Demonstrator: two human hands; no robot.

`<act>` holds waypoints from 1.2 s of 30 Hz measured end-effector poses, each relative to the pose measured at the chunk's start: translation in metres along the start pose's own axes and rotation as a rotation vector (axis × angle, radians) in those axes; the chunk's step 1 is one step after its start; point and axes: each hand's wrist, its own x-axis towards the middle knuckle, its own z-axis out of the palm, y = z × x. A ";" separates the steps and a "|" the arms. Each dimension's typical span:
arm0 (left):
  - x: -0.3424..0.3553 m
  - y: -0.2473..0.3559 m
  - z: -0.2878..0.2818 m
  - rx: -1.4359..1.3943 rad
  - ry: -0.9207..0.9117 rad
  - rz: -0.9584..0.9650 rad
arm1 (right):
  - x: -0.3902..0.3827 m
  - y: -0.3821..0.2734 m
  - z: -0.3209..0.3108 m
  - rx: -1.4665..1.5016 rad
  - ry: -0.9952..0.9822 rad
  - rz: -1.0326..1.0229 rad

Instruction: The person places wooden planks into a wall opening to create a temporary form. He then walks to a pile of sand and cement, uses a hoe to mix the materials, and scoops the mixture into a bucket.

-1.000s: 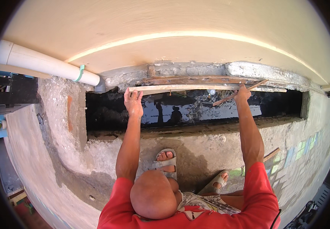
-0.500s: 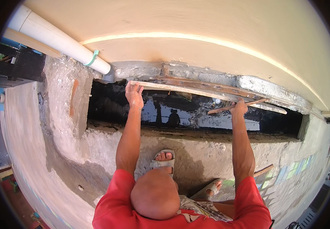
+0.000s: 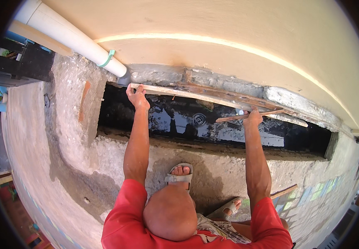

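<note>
My left hand (image 3: 138, 98) grips the left end of a long pale wooden strip (image 3: 200, 96), just right of the grey pipe elbow (image 3: 125, 77). Near the strip's right part, my right hand (image 3: 253, 118) is closed on a thin wooden stick (image 3: 231, 118) that crosses it at a slant; whether it also grips the long strip is hard to tell. Behind the strip, a brown weathered board (image 3: 225, 91) lies along the broken concrete at the wall's foot. Below is an open pit of dark, reflecting water (image 3: 167, 128), with ripples near its middle.
A white pipe (image 3: 75, 37) with a green strap runs along the cream wall (image 3: 229, 20). My sandalled feet (image 3: 180, 174) stand on rough concrete (image 3: 84, 174) at the pit's near edge. A loose wooden piece (image 3: 283, 191) lies to the right; dark timbers (image 3: 25, 62) are at the left.
Both hands have shifted left with the wood, the strip's left end now nearer the pipe elbow. The view has turned a little, and rings have appeared on the water.
</note>
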 end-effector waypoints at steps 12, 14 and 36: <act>-0.102 -0.069 0.033 -0.540 -0.427 -0.687 | -0.008 0.002 -0.005 0.051 -0.077 0.003; -0.110 -0.063 0.056 -0.593 -0.380 -0.635 | 0.003 0.006 -0.017 0.030 -0.142 0.025; -0.123 -0.071 0.080 -0.454 -0.283 -0.518 | -0.010 -0.009 0.002 0.090 0.025 -0.009</act>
